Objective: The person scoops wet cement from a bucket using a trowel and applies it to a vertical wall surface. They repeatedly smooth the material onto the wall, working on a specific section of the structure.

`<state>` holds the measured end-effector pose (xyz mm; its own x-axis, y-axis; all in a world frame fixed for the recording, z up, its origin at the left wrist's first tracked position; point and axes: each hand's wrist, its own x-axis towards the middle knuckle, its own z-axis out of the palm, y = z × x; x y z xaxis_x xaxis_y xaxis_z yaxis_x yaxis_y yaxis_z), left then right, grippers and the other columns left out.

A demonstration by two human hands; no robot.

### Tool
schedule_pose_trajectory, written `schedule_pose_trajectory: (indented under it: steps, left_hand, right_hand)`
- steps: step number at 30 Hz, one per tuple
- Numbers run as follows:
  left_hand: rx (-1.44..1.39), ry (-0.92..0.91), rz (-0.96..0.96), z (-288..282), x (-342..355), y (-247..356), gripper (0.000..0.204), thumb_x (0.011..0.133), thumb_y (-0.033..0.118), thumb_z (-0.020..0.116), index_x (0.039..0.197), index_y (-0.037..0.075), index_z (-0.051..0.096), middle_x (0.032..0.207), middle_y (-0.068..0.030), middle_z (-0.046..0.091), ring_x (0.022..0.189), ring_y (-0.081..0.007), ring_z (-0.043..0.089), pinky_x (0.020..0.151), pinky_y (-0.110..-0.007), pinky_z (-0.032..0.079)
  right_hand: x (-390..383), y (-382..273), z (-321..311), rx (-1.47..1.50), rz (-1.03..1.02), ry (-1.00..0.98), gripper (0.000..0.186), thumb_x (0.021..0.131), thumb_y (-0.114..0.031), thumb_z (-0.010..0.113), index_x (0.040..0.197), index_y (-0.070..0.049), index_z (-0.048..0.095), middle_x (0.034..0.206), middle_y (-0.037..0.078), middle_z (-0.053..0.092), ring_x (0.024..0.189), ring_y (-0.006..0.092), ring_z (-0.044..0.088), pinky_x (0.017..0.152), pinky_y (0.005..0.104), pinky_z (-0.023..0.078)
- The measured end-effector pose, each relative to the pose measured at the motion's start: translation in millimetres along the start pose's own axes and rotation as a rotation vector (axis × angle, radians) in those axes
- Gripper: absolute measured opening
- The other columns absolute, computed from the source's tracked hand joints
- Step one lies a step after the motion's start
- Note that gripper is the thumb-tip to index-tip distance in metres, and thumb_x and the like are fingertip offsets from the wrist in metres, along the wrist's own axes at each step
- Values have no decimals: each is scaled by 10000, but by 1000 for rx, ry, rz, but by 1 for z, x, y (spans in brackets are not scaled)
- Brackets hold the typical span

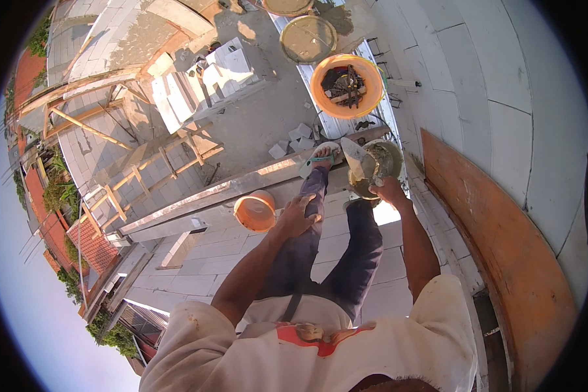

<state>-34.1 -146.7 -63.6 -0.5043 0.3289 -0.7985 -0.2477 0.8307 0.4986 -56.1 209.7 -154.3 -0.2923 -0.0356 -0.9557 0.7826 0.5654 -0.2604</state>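
My right hand [390, 190] is closed round the handle end of a trowel, just above a bucket [399, 161] of wet grey mortar. The trowel's broad pale blade [357, 157] lies tilted across the bucket's left side, beside my sandalled left foot [323, 157]. Mortar clings around the lower part of the tool, and its handle is mostly hidden by my fingers. On my left knee rests my left hand [298, 218], its fingers spread over the dark trousers, holding nothing. An orange bucket [255, 210] lies tilted to the left of that knee.
Ahead, an orange tub [317, 83] holds dark tools, with a round container of mortar [308, 39] beyond. White blocks [176, 98] are stacked farther left. A long wooden beam [222, 188] crosses before me. A brown board [496, 242] leans along the block wall [509, 144] at right.
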Motion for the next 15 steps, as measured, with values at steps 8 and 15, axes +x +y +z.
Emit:
schedule_pose_trajectory:
  steps: [8,15]
  left_hand:
    - [-227,47,-307,-15,-72,-80,582,961,342,633,1385,-48,553,1345,-295,612,1292,-418,572,1093,-445,447]
    - [-303,40,-590,-4,-154,-94,604,969,348,638,1441,-2,499,1343,-280,628,1273,-400,603,1054,-459,476]
  right_hand:
    - [-103,-27,-45,-153,-50,136,409,809,-293,800,983,70,730,814,176,716,742,253,674,712,432,513]
    - [-89,-13,-63,-397,-186,206,462,807,-325,799,995,91,726,842,250,741,822,337,742,742,469,540]
